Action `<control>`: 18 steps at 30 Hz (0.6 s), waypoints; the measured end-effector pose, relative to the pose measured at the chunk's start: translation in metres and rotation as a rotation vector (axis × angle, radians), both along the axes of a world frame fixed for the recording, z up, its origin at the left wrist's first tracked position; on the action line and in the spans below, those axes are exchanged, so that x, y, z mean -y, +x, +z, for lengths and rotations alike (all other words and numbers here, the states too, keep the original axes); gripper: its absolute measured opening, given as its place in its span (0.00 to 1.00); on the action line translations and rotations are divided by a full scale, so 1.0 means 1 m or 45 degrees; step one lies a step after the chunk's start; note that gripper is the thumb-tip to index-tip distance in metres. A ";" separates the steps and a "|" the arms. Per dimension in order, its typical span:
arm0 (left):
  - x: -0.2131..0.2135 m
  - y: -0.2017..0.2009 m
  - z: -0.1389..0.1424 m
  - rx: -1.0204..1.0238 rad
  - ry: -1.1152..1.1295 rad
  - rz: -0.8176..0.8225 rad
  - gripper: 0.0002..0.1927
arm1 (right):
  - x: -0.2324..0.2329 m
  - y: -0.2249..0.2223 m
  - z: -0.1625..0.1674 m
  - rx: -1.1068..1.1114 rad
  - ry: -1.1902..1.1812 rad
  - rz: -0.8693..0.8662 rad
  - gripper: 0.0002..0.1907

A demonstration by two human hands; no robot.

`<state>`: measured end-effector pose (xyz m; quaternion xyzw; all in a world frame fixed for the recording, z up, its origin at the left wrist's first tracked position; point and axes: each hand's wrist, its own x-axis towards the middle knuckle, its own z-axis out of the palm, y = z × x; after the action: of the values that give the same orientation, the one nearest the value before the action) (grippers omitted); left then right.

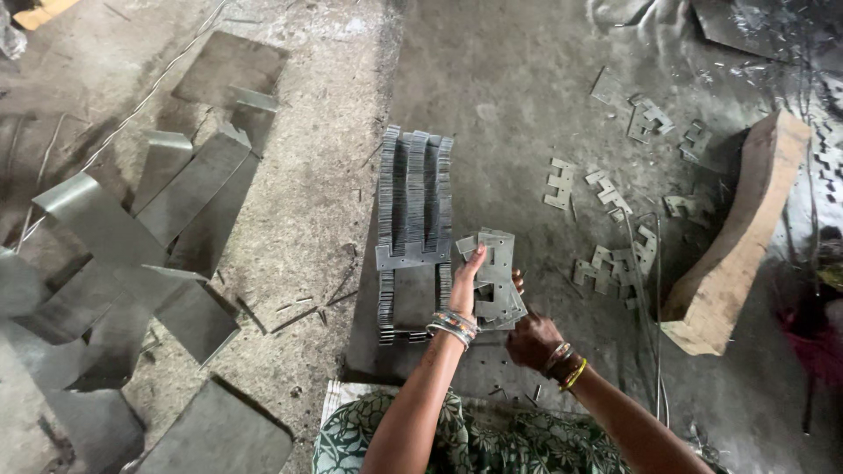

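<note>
the left hand [463,285] is closed on a small bunch of stamped metal plates [493,279], thumb up along their near edge, holding them upright just above the floor [527,88]. the right hand [532,341] sits curled just at 5 o'clock of that bunch, right up against its lower corner; whether its fingers actually pinch a plate, i cannot tell. both wrists carry bangles (bright ones). at 10 o'clock of the held plates, touching distance away, stands a long packed stack of the same plates [413,206], set on edge in rows running away from the person. loose plates [610,263] lie scattered at 3 o'clock, and beyond them a curved wooden block [742,237]. well off at 9 o'clock, large bent sheet-metal offcuts [189,189] are strewn over the dusty floor.
</note>
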<state>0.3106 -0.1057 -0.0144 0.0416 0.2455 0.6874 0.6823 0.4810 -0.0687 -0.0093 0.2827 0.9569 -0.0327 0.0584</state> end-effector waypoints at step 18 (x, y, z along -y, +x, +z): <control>-0.003 0.011 0.006 0.018 -0.077 -0.198 0.35 | -0.121 0.099 0.038 -0.380 0.264 -0.873 0.33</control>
<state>0.3218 -0.1025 -0.0088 0.0351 0.2572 0.6249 0.7363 0.5805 0.0520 0.0286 0.5826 0.8031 0.0059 -0.1248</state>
